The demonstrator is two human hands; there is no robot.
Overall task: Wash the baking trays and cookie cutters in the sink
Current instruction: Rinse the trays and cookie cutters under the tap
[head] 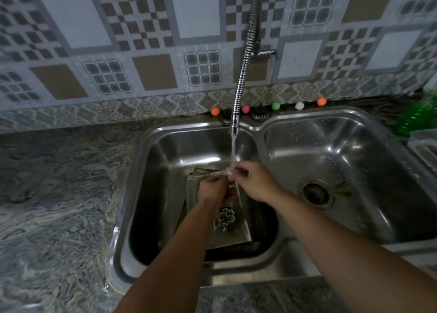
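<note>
You are pinching a small cookie cutter [227, 171] in both hands [211, 189] [256, 182] under running water [234, 150]; wet fingers risk dropping it onto the trays [238, 232].

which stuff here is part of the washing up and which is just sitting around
In use: baking trays, cookie cutters, left basin, running faucet, both hands rinsing a small item I cannot identify.
Idle: colored balls, green bottle, right basin.

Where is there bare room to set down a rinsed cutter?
The right basin is bare steel around its drain. The counter left of the sink also looks free. The left basin is crowded: baking trays, cookie cutters and both hands, left hand, right hand, under the tap.
</note>
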